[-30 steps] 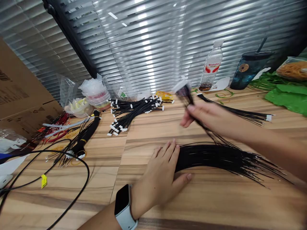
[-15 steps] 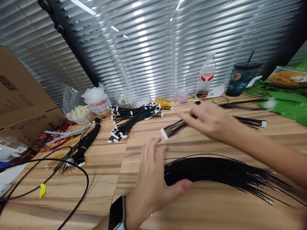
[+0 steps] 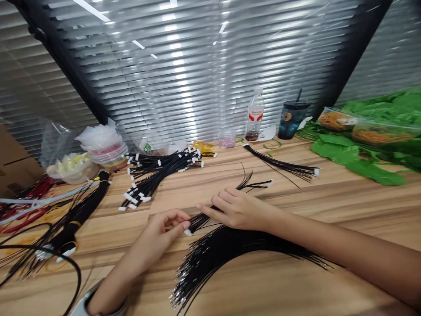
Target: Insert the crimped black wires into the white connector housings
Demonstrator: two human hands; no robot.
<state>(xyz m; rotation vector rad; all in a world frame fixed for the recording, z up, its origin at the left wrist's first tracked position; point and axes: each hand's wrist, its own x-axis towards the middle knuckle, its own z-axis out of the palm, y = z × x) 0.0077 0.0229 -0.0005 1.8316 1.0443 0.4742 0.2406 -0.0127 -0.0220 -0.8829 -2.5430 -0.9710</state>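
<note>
My left hand (image 3: 167,230) pinches the white connector (image 3: 188,231) at the near-left end of a black wire harness. Curled over that harness's wires (image 3: 198,222) is my right hand (image 3: 235,208), its palm side hidden. Beyond the knuckles the harness fans into loose strands and a branch with a white tip (image 3: 269,182). Just in front, a thick bundle of loose black wires (image 3: 210,259) curves across the table, silvery terminals at its near-left end. Farther back lies another black harness (image 3: 283,164) with a white connector at each end.
A pile of black harnesses (image 3: 164,169) lies back left. Left of it are a tied wire bundle (image 3: 85,210) and a black cable (image 3: 77,267). A bottle (image 3: 255,114), a dark tumbler (image 3: 292,118) and green leaves (image 3: 348,153) stand or lie along the blinds.
My right hand has come nearer with the harness, which now lies beside the loose wires. My left hand, spread before, has closed on its connector. The view has swung right.
</note>
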